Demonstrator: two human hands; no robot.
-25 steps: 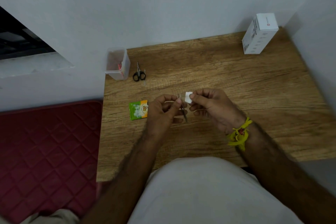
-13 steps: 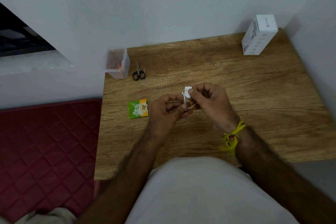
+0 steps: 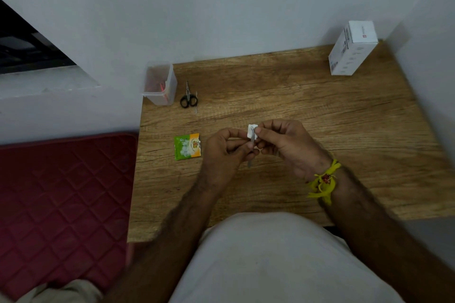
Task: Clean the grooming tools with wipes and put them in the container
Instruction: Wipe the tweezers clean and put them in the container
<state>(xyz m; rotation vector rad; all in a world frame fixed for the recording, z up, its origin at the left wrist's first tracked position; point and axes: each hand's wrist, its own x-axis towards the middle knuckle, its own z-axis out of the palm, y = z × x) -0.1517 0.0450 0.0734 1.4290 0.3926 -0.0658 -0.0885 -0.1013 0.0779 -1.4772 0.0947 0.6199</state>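
Pinching a thin metal tool (image 3: 251, 149) near its middle with my left hand (image 3: 222, 149), I keep it above the wooden table (image 3: 307, 106), its upper end buried in the small white wipe (image 3: 251, 129) that my right hand (image 3: 283, 145) grips between thumb and fingers. It looks light, stiff and slick, likely to slip when damp, so I judge a firm hold at mid-length safest, away from the tip. The wipe is soft and limp; it will bunch easily. What kind of tool this is I cannot tell: fingers and wipe hide most of it. Farther out lie the wipe sachet (image 3: 187, 146), the scissors (image 3: 188, 97) and the clear container (image 3: 160, 83), its reddish contents blurred.
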